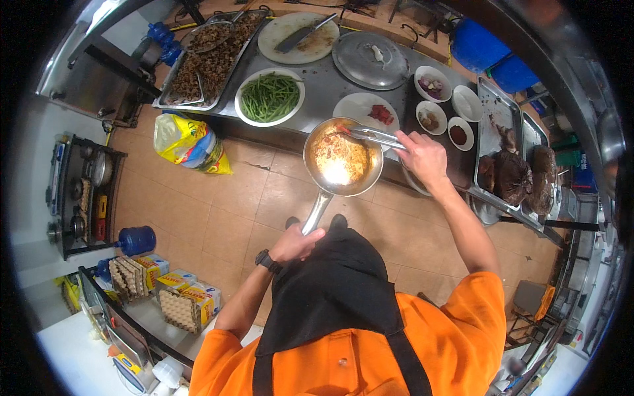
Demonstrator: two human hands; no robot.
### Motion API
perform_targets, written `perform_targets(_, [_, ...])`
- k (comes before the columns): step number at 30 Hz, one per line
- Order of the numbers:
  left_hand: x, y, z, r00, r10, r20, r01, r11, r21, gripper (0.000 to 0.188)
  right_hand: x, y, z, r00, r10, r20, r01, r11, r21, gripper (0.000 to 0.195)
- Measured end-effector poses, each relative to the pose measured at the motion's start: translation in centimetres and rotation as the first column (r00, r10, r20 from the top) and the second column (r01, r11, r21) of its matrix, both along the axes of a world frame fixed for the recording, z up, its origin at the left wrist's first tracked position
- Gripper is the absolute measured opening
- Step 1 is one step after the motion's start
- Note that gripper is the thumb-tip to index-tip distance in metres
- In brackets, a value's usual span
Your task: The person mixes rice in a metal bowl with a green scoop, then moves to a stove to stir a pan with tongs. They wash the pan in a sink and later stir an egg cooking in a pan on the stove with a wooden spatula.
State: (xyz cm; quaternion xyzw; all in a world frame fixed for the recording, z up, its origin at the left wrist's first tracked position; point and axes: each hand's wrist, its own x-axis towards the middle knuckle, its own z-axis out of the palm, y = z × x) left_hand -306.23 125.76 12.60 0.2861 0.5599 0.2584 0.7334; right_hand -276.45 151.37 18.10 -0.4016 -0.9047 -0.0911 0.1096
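Observation:
My left hand (296, 243) grips the metal handle of a frying pan (322, 173), holding it up over the floor just before the counter. My right hand (424, 156) is closed on metal tongs (376, 136). Their tips are over the pan's far right part, with a bit of red food at them. The pan's inside is browned and shines brightly. Behind it, a white plate (352, 105) holds red pieces (381, 114). Green beans (270, 97) fill a white bowl to the left. Small bowls at the right hold chopped onion (431, 87), a brown food (430, 120) and dark red powder (458, 134).
A tray of chopped browned food (213, 64), a round board (317, 44) with a cleaver (297, 38), and a metal lid (369, 59) lie on the counter. Trays with dark plastic bags (512, 178) stand right. A yellow bag (190, 143) is on the floor.

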Motion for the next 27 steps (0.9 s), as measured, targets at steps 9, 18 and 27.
perform_targets(9, [-0.2, 0.0, 0.1, 0.996, 0.079, -0.028, -0.08, 0.996, -0.043, 0.039, 3.3, 3.5, 2.3, 0.941, -0.323, -0.098, 0.303, 0.936, -0.177, 0.044])
perform_targets(18, [-0.8, -1.2, 0.0, 0.992, 0.129, -0.003, -0.129, 0.991, -0.034, 0.036, 2.9, 11.1, -6.5, 0.859, -0.481, 0.177, 0.512, 0.787, -0.344, 0.041])
perform_targets(27, [-1.2, -1.9, 0.9, 0.986, 0.165, -0.033, -0.167, 0.984, -0.058, 0.037, 2.4, 11.5, -7.9, 0.876, -0.399, 0.271, 0.463, 0.853, -0.242, 0.04])
